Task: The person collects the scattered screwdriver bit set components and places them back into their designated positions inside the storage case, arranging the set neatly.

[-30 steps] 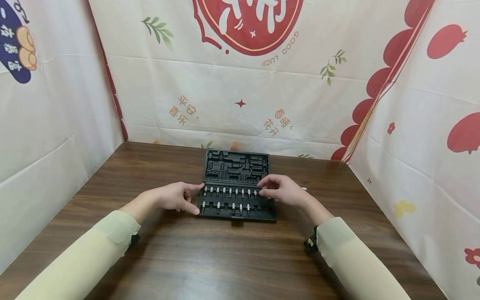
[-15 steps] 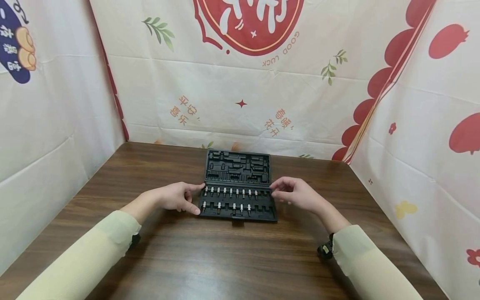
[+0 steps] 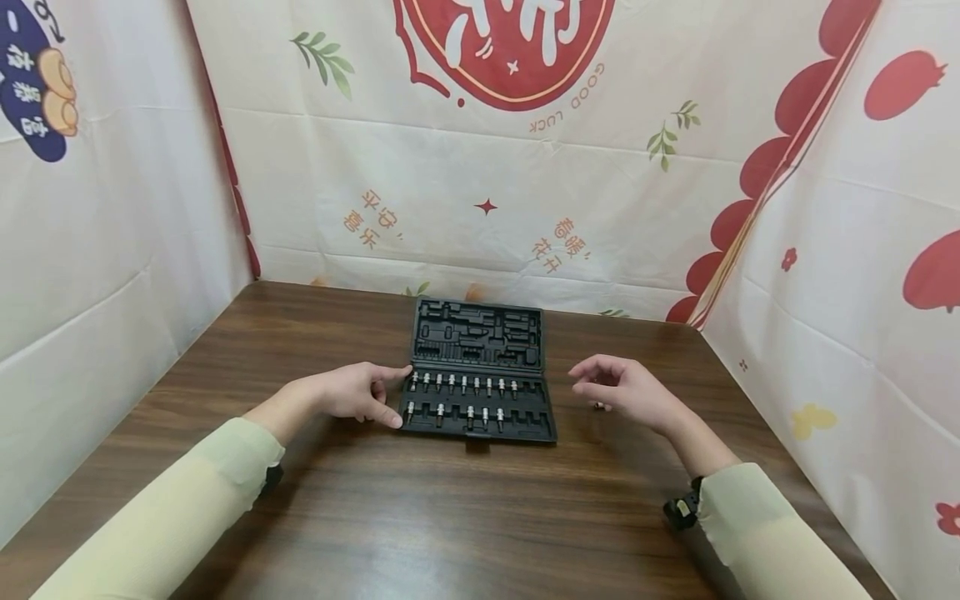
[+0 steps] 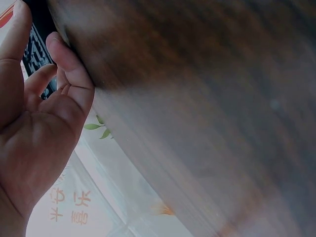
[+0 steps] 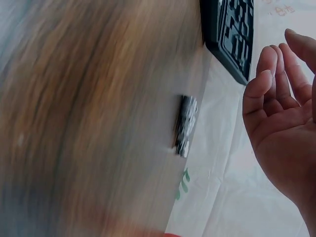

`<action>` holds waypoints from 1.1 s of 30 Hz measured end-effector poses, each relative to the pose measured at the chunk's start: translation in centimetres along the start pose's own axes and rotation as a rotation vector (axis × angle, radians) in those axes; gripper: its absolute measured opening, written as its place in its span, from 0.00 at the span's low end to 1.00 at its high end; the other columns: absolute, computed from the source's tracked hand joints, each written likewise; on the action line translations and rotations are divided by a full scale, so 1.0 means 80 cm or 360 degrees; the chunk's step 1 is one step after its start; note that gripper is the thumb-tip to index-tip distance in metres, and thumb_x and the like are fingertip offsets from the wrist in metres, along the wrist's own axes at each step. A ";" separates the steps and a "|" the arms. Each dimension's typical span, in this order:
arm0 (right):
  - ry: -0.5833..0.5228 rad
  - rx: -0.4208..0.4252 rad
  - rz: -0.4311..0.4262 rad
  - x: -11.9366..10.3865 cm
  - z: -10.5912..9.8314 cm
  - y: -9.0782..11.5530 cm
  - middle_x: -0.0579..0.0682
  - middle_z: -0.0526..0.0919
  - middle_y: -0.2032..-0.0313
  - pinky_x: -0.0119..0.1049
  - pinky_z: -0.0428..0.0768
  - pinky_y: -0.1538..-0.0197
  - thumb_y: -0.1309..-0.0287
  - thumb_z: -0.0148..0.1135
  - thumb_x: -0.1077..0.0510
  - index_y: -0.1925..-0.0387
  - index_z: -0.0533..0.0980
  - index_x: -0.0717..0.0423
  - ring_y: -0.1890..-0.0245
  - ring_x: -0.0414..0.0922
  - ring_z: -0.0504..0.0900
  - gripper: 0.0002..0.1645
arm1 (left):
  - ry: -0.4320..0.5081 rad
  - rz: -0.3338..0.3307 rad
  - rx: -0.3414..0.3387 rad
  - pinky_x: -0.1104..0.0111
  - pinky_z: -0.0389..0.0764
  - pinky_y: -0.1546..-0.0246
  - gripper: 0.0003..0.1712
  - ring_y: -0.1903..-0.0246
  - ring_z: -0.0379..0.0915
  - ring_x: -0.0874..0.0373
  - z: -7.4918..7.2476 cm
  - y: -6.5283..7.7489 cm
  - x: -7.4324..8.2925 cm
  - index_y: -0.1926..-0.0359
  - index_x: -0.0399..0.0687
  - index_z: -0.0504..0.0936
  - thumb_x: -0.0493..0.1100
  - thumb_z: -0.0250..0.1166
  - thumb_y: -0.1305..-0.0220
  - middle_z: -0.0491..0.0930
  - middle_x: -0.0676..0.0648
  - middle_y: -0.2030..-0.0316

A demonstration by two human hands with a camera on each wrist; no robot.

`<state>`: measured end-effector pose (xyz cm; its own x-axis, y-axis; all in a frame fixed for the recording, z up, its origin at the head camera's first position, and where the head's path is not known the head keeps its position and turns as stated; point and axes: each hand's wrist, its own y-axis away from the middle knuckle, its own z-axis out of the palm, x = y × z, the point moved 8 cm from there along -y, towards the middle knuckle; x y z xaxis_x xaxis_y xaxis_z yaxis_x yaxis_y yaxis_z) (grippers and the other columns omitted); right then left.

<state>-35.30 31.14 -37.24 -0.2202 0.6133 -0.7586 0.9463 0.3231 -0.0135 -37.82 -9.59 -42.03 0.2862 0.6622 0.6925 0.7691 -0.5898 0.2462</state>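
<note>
A black plastic tool case [image 3: 465, 400] lies unfolded on the wooden table. Two rows of silver bit sockets [image 3: 470, 413] sit in its near half, with bare slots toward the right. My left hand [image 3: 358, 393] touches the case's left edge, index finger at the hinge and thumb at the front corner; its other fingers are bent. To the right of the case, apart from it, my right hand [image 3: 626, 390] hovers with loosely bent fingers and nothing in them. Beneath it, small shiny metal pieces [image 5: 185, 126] lie together on the table, blurred in the right wrist view and mostly hidden in the head view.
The raised lid [image 3: 480, 335] of the case, with moulded recesses, stands at the back. Printed white cloth [image 3: 450, 158] walls the table [image 3: 420, 517] at the back and both sides. A black band [image 3: 681, 510] sits at my right wrist.
My right hand has moved right, away from the case's upper row, to above the table beside it, uncovering the case's right end. My left hand has stayed at the case's left edge.
</note>
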 end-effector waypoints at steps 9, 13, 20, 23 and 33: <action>-0.0053 0.0055 0.0085 0.020 -0.025 0.017 0.66 0.85 0.51 0.41 0.86 0.59 0.26 0.73 0.50 0.38 0.82 0.57 0.58 0.59 0.84 0.23 | -0.0010 0.0003 -0.0005 0.64 0.79 0.66 0.58 0.72 0.73 0.58 -0.001 0.001 0.004 0.12 0.53 0.58 0.52 0.81 0.34 0.78 0.47 0.69; -0.0063 0.0060 0.0097 0.031 -0.034 0.020 0.63 0.84 0.53 0.40 0.86 0.61 0.26 0.72 0.51 0.36 0.81 0.62 0.61 0.53 0.82 0.25 | -0.0012 0.0001 -0.0005 0.65 0.78 0.66 0.58 0.72 0.73 0.58 -0.002 0.002 0.004 0.12 0.53 0.58 0.52 0.81 0.33 0.78 0.47 0.69; -0.0006 0.0041 0.0155 0.060 -0.045 0.021 0.62 0.85 0.53 0.41 0.85 0.61 0.25 0.71 0.53 0.36 0.81 0.60 0.61 0.53 0.83 0.23 | -0.0012 0.0010 -0.0020 0.65 0.78 0.66 0.58 0.72 0.72 0.58 0.000 0.003 0.006 0.12 0.52 0.58 0.53 0.81 0.33 0.77 0.48 0.70; 0.0024 0.0022 0.0182 0.071 -0.047 0.022 0.61 0.86 0.53 0.40 0.85 0.62 0.25 0.72 0.54 0.39 0.83 0.60 0.60 0.53 0.84 0.21 | -0.0011 0.0017 -0.0018 0.65 0.78 0.66 0.58 0.72 0.72 0.58 0.000 0.003 0.007 0.12 0.51 0.58 0.53 0.81 0.33 0.77 0.48 0.70; 0.0108 -0.0179 0.0259 0.092 -0.038 0.021 0.53 0.84 0.57 0.38 0.82 0.63 0.27 0.72 0.53 0.41 0.86 0.54 0.61 0.46 0.80 0.18 | -0.0006 0.0023 -0.0009 0.64 0.78 0.67 0.58 0.73 0.72 0.58 -0.001 0.002 0.004 0.12 0.51 0.58 0.52 0.81 0.33 0.77 0.48 0.71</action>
<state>-36.08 38.39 -40.84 -0.0854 0.7100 -0.6990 0.9392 0.2916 0.1815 -37.65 -9.48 -41.72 0.2992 0.6554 0.6935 0.7617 -0.6018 0.2401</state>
